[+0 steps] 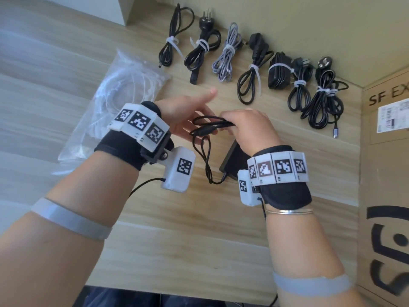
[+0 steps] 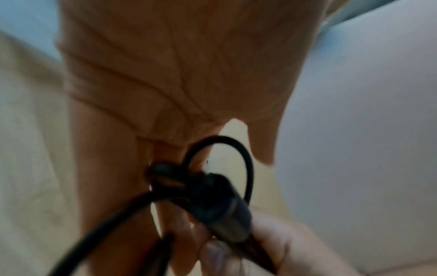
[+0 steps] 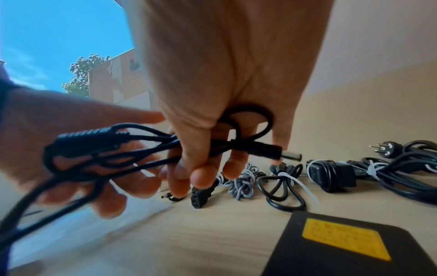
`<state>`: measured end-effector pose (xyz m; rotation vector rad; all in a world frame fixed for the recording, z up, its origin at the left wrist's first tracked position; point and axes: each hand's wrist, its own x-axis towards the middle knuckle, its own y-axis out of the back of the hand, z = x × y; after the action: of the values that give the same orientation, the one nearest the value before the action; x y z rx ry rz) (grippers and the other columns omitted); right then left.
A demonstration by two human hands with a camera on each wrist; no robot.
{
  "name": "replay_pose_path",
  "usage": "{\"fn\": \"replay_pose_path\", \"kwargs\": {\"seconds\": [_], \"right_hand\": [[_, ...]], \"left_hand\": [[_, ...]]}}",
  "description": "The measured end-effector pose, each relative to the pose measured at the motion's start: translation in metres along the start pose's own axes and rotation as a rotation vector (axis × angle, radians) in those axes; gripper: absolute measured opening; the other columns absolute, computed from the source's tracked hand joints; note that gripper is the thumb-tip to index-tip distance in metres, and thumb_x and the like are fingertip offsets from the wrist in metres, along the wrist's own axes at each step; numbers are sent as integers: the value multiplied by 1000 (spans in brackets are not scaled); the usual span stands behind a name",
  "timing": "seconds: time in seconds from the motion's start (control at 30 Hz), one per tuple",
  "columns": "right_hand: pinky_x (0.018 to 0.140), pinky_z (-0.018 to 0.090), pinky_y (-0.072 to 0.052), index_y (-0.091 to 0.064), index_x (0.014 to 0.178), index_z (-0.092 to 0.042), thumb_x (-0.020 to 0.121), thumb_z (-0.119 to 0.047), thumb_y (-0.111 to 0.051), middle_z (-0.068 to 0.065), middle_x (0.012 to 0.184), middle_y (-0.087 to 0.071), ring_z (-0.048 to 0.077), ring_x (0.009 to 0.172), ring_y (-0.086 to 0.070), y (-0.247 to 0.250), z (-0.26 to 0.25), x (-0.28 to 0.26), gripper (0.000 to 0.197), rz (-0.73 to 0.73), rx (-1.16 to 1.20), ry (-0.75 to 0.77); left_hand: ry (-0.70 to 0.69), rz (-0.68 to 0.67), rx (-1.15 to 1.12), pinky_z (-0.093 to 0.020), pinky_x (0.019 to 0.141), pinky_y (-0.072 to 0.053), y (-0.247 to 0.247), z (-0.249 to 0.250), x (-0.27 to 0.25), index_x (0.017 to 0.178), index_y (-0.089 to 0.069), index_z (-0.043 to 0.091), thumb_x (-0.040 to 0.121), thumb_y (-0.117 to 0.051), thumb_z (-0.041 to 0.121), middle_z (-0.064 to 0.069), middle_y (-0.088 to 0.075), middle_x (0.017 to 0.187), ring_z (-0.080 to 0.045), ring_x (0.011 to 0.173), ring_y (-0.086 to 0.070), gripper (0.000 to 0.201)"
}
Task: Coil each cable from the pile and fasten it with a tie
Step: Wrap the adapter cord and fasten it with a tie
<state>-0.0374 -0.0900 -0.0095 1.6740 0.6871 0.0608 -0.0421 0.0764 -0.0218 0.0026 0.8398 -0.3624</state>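
A thin black cable (image 1: 212, 126) is folded into several loops and held above the wooden table (image 1: 199, 251). My right hand (image 1: 245, 125) grips the bundle at its middle, thumb and fingers curled round the strands (image 3: 203, 168). The barrel plug (image 3: 290, 155) sticks out past those fingers. My left hand (image 1: 188, 114) is beside it with fingers spread, and the loop end and the ferrite bead (image 3: 87, 138) lie against its palm (image 2: 177, 74). One strand hangs down to the black power adapter (image 1: 234, 160), which lies flat on the table with a yellow label (image 3: 343, 242).
Several coiled cables fastened with white ties (image 1: 252, 69) lie in a row along the back edge by the wall. A clear bag of white zip ties (image 1: 124, 96) lies to the left. A cardboard box (image 1: 385, 173) stands at the right.
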Motion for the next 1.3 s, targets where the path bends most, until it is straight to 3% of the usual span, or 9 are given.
{"fn": "replay_pose_path", "kwargs": {"seconds": [0.13,0.27,0.4,0.53,0.7,0.87,0.97,1.1,1.3], "right_hand": [[73,34,-35,-60,88,-26,90,-12,-45,-4,79,-57,26,92,-54,10,-10,-1,20,-89,-7,7],[75,33,-45,-62,114,-26,89,-17,-55,5,103,-65,26,97,-59,13,-18,-1,28,-66,53,-24],[86,32,-45,-42,129,-23,86,-26,-63,0,116,-62,21,106,-58,7,-11,-2,48,47,241,-160],[90,34,-42,-10,147,-24,87,-42,-60,6,124,-58,24,114,-54,-2,-4,-5,81,-82,304,-243],[83,31,-37,-18,145,-25,80,-62,-57,-13,116,-64,13,117,-51,-9,-4,-8,85,-266,358,-250],[78,28,-39,-26,146,-22,71,-62,-67,-16,105,-67,9,104,-55,-13,-7,-10,94,-404,308,-228],[95,28,-41,-47,135,-27,72,-61,-67,-16,113,-65,8,109,-54,-16,-9,-11,74,-511,206,-163],[115,40,-10,-66,103,-33,79,-61,-58,-14,96,-65,8,96,-48,-28,-18,-9,37,-539,20,-19],[78,29,-47,-68,90,-22,85,-41,-63,-7,89,-64,16,88,-59,-33,-24,-12,20,-475,55,60]], "left_hand": [[-82,-22,495,-22,74,-50,-12,9,-4,97,-57,18,81,-61,45,6,-71,87,-13,87,-65,32],[-120,32,697,-8,58,-43,-17,9,-4,91,-56,16,90,-56,33,9,-65,71,-4,71,-63,17],[-107,91,571,-5,45,-42,-9,1,-5,84,-57,15,95,-48,19,2,-55,56,3,43,-58,15],[-122,156,424,-21,67,-55,-2,-3,-4,78,-55,15,95,-47,14,3,-48,48,-4,47,-62,19],[-158,231,397,-25,72,-54,1,-2,-6,75,-53,18,95,-46,15,2,-47,51,-1,44,-59,22],[-185,283,403,-15,58,-51,2,-1,-7,75,-52,20,95,-46,17,7,-48,34,0,45,-60,22],[-199,323,318,-22,66,-54,0,-3,-7,76,-52,19,96,-45,14,3,-52,49,-6,52,-62,22],[-158,265,325,-29,75,-53,-5,-5,-7,79,-53,17,96,-43,12,0,-59,80,-15,70,-60,20],[42,84,617,-21,72,-50,-17,-13,-7,103,-60,9,94,-48,14,-2,-62,98,-22,86,-62,16]]}}
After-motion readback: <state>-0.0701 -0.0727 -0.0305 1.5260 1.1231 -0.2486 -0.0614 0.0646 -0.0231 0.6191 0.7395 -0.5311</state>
